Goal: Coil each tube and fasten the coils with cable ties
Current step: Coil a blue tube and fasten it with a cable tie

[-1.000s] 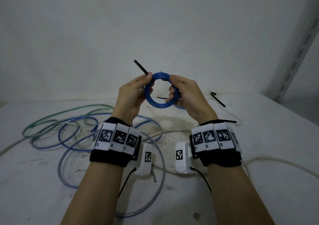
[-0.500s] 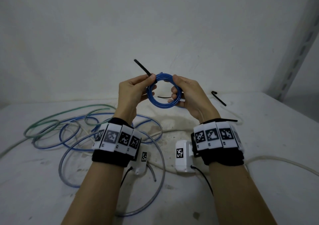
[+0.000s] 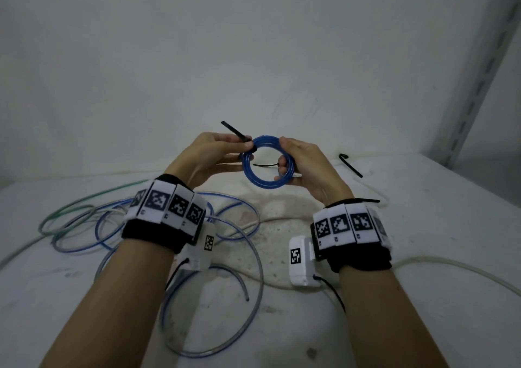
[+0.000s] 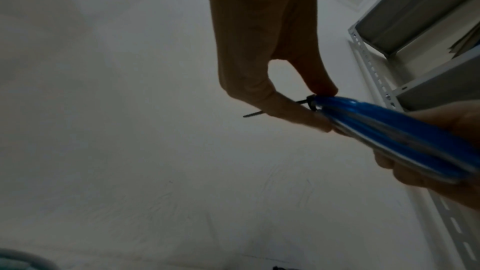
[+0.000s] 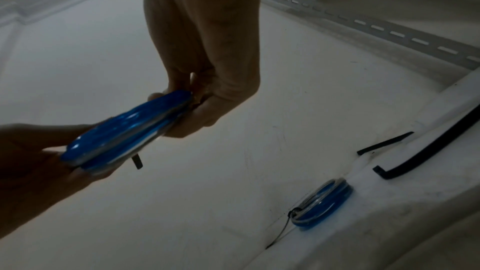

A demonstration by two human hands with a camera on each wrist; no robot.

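Observation:
A small blue tube coil [image 3: 255, 183] is held up above the table between both hands. My left hand [image 3: 245, 145] pinches a black cable tie [image 3: 235, 132] where it wraps the coil's upper left; the tie's tail sticks up to the left. My right hand [image 3: 284, 157] grips the coil's right side. In the left wrist view the left hand [image 4: 320, 110] pinches the cable tie [image 4: 310, 101] against the coil [image 4: 389, 130]. The right wrist view shows the right hand [image 5: 187, 100] holding the coil [image 5: 124, 130], with a tie tail [image 5: 137, 161] hanging below.
Loose green [image 3: 84, 201], blue [image 3: 231, 218] and clear tubes [image 3: 255, 269] sprawl on the white table at the left. A white tube [image 3: 451, 271] runs off right. A tied blue coil [image 5: 322, 204] and spare black ties [image 3: 351, 166] lie at the back right. A shelf upright [image 3: 479, 85] stands right.
Both hands have brought the coil slightly lower. The left wrist has turned a little. Both holds are unchanged.

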